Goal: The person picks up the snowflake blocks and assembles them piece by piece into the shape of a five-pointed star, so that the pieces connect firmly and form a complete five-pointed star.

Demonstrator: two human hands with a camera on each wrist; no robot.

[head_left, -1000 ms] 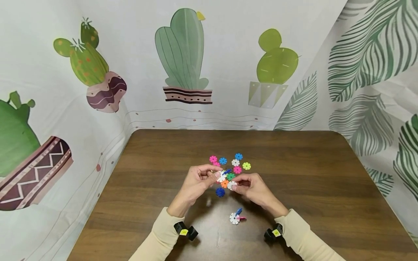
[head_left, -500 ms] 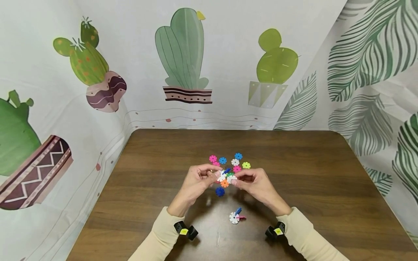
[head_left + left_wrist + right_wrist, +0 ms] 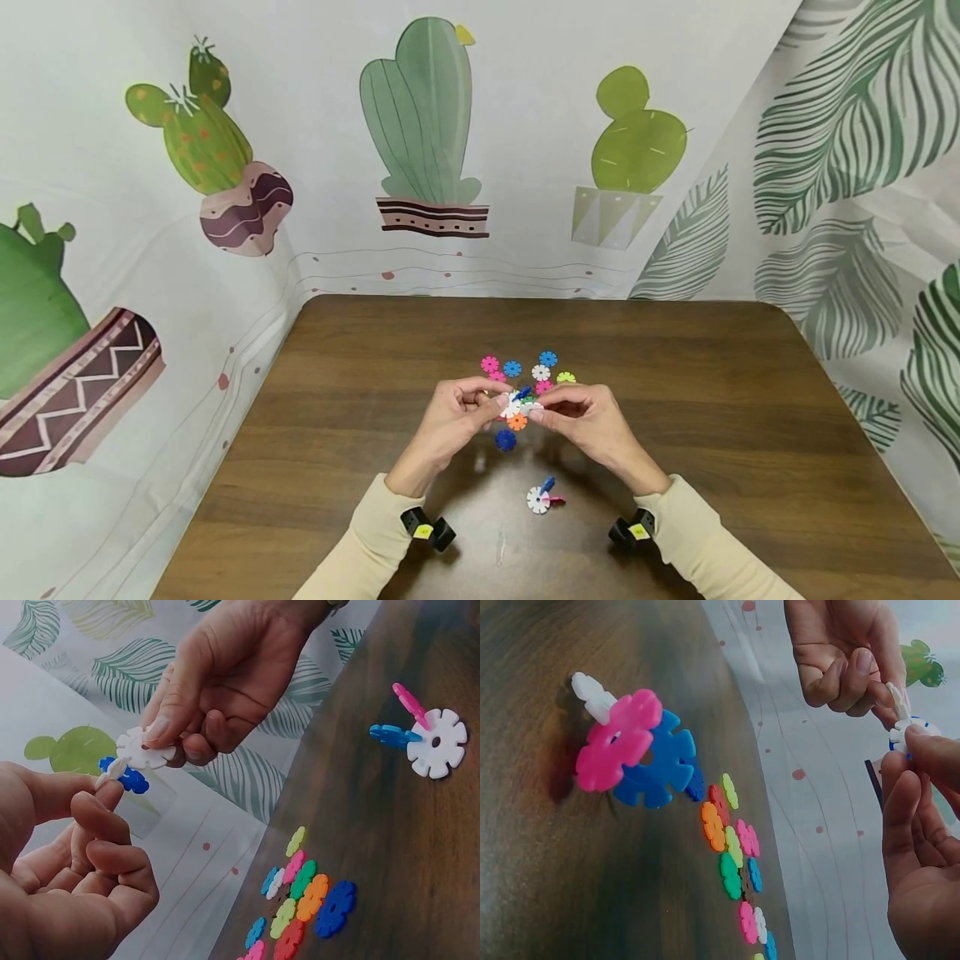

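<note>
My left hand [image 3: 457,425] pinches a white notched snowflake disc [image 3: 511,407] between thumb and fingers, with a blue disc [image 3: 523,392] slotted into it. Between thumb and fingertips of my right hand [image 3: 588,421] is a second white disc [image 3: 150,756], turned at an angle to the first. Its edge meets the left-held pair, though fingers hide part of the contact and I cannot tell whether it is slotted in. Both hands are above the table. Nearer the body lies a joined piece of a white disc [image 3: 537,501], a blue disc [image 3: 394,735] and a pink disc [image 3: 410,703].
Loose discs lie flat beyond and beneath the hands, among them an orange disc [image 3: 517,422], a dark blue disc [image 3: 506,440], a yellow-green disc [image 3: 566,378] and a green disc [image 3: 303,879]. The brown wooden table [image 3: 337,358] ends at a printed cloth backdrop [image 3: 525,150].
My right hand has moved slightly up and left, bringing its white disc against the left-held pair and tilting it towards edge-on. My left hand has stayed nearly still.
</note>
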